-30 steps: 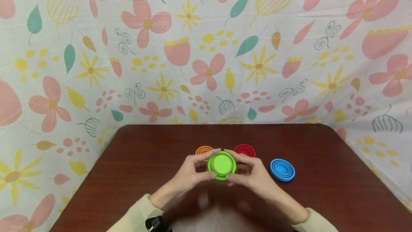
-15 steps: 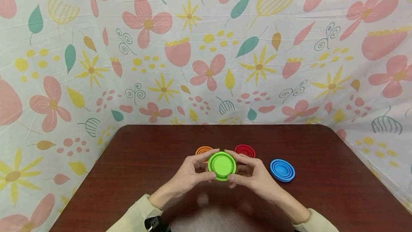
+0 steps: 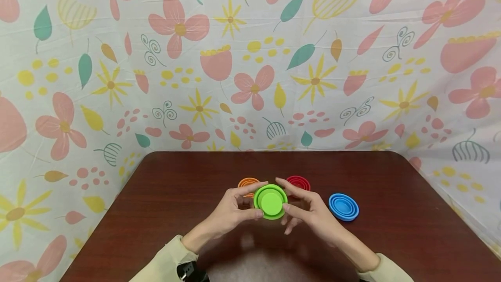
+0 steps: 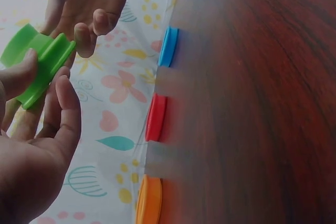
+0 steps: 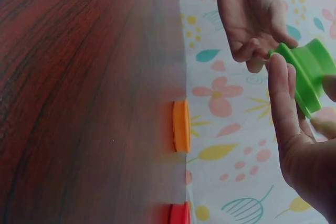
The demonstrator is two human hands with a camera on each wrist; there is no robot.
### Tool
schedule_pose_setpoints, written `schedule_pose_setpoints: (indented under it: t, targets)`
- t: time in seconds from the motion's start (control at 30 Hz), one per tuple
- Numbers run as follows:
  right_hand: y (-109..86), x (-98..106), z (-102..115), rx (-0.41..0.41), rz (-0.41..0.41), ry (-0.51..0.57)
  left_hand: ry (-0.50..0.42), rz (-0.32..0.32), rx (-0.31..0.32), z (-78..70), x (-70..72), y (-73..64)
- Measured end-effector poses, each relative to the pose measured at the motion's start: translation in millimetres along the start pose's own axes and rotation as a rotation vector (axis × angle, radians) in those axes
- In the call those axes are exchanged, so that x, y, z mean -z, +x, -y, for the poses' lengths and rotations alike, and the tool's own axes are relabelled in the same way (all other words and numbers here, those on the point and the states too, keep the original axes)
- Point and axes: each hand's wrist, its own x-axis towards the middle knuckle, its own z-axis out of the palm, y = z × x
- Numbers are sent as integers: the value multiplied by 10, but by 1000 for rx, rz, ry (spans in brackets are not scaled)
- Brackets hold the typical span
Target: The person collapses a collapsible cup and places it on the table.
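A green collapsible cup with stepped rings is held up above the table, its round face turned to the head camera. My left hand pinches its left side, thumb at the lower rim and index finger at the top. At the other side my right hand has its thumb tip at the cup's right edge. The right index finger stands extended just off the upper rim, and the other fingers hang relaxed below. Both wrist views show the cup from the side with its rings drawn out.
On the dark wooden table lie flattened collapsible cups: an orange one partly behind my left index finger, a red one behind the right hand, and a blue one farther right. A flowered cloth hangs behind the table.
My right hand has loosened from the cup: its index finger has lifted off the top rim and its thumb has moved up and right. The left hand keeps its grip on the cup.
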Motion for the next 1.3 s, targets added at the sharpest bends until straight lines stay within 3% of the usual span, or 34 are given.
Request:
schedule_pose_setpoints:
  t: [0.3,0.6,0.93,1.3]
  targets:
    - [19,11,19,-48,-19,-3,20,16,-3,-40,-20,7]
    - [18,30,15,-48,-15,-16,-104,-18,-5,-11,-43,-9]
    - [37,10,14,-44,-39,-61,-23,-80,-55,-46,-72,27]
    - [37,-3,-10,-60,-58,-49,6,-96,-84,-61,-87,43]
